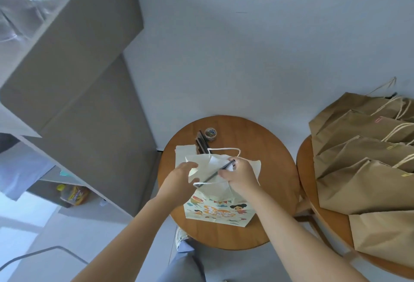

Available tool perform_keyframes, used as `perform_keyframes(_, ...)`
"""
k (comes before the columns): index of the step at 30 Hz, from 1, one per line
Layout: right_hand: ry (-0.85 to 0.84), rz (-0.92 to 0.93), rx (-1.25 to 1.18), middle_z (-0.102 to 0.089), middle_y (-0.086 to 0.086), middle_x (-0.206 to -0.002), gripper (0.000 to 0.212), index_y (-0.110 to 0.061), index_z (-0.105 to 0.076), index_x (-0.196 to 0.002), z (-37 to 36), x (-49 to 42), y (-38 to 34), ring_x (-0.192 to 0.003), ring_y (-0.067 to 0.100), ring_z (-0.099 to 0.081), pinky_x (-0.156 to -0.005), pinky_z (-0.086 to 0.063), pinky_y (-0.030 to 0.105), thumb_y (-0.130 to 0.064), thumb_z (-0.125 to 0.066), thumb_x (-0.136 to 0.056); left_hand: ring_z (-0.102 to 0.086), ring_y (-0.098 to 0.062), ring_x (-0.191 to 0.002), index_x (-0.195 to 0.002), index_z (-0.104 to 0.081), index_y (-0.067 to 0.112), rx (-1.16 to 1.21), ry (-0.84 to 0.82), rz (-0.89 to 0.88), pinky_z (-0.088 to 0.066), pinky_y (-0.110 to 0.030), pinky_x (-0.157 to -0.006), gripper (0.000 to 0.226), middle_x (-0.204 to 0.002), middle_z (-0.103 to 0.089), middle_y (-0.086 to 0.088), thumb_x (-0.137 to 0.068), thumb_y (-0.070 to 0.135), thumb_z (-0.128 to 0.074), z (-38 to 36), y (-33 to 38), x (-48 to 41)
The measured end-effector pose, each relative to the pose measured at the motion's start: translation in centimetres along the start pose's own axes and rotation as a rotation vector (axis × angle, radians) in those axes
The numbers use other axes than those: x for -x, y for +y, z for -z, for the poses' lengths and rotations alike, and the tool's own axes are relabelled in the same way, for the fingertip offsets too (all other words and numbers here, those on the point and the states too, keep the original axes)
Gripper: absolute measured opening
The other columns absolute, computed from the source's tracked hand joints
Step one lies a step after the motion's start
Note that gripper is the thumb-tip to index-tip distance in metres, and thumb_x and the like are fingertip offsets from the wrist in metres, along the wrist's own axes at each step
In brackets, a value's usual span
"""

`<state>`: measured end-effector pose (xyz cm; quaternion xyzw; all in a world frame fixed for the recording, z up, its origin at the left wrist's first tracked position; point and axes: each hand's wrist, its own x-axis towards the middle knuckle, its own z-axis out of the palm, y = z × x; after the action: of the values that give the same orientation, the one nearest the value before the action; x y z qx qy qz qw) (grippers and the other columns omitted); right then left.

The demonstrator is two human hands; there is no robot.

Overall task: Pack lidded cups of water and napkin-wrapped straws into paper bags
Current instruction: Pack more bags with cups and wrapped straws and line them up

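Print on the paper bag (219,212), central on the bench (280,194), blurs past reading; left hand (179,175) fingers pinch its rim, right hand (241,175) fingers clamp the black straw (220,171).

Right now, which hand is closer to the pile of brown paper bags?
Right. The right hand is left of the brown paper bags; the left hand is farther left, across the printed bag.

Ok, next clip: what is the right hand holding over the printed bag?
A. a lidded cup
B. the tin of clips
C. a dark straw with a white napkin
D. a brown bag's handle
C: the right hand pinches a dark straw with a white napkin at the mouth of the printed bag, which the left hand holds open.
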<state>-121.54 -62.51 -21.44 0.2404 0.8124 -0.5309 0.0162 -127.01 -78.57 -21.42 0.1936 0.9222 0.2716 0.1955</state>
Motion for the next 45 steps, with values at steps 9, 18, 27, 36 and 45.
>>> perform_keyframes(9, 0.131, 0.134, 0.005, -0.062, -0.003, -0.077, 0.015, -0.016, -0.064, -0.079, 1.7, -0.8, -0.1, -0.075, 0.012, -0.057, -0.066, -0.045, 0.019, -0.004, -0.057, -0.084, -0.053, -0.012, -0.112, -0.130, -0.052, 0.022, 0.144, 0.133, 0.033, -0.040, -0.018, -0.086, 0.035, -0.135, -0.052, 0.004, -0.095, 0.020, -0.052, 1.0, -1.0, -2.8)
perform_keyframes(18, 0.276, 0.112, 0.001, -0.059, -0.001, -0.073, 0.016, -0.013, -0.063, -0.080, 4.5, -9.5, -2.7, -0.073, 0.018, -0.058, -0.065, -0.047, 0.026, -0.003, -0.052, -0.086, -0.056, -0.013, -0.102, -0.121, -0.060, 0.014, 0.151, -0.011, -0.016, -0.043, -0.021, -0.088, 0.029, -0.116, -0.063, 0.000, -0.095, 0.016, -0.047, 2.0, -0.2, -12.9)
perform_keyframes(27, -0.130, -0.159, 0.420, -0.065, -0.002, -0.093, 0.017, -0.013, -0.067, -0.098, -1.5, -25.7, 2.0, -0.068, 0.002, -0.052, -0.055, -0.034, 0.010, -0.009, -0.051, -0.092, -0.057, -0.024, -0.103, -0.111, -0.063, 0.012, 0.076, -0.282, 0.076, -0.044, -0.025, -0.080, 0.025, -0.114, -0.062, -0.006, -0.095, 0.015, -0.044, 0.0, -3.2, -26.0)
perform_keyframes(36, -0.079, -0.294, 0.617, -0.065, 0.010, -0.110, 0.024, -0.007, -0.068, -0.104, -6.8, -35.0, 6.3, -0.097, 0.026, -0.062, -0.083, -0.051, 0.037, -0.011, -0.047, -0.094, -0.053, -0.026, -0.075, -0.059, -0.048, 0.017, 0.065, -0.471, 0.142, -0.042, -0.032, -0.064, 0.037, -0.072, -0.053, -0.008, -0.094, 0.007, -0.041, -3.2, -7.7, -33.3)
perform_keyframes(45, -0.159, -0.303, 0.709, -0.047, 0.005, -0.091, 0.032, -0.021, -0.053, -0.064, -8.8, -37.3, 7.5, -0.076, 0.025, -0.052, -0.055, -0.029, 0.024, -0.001, -0.043, -0.086, -0.061, -0.028, -0.088, -0.095, -0.067, 0.008, 0.064, -0.514, 0.160, -0.052, -0.037, -0.075, 0.023, -0.095, -0.066, -0.013, -0.095, 0.013, -0.044, -3.7, -9.5, -33.6)
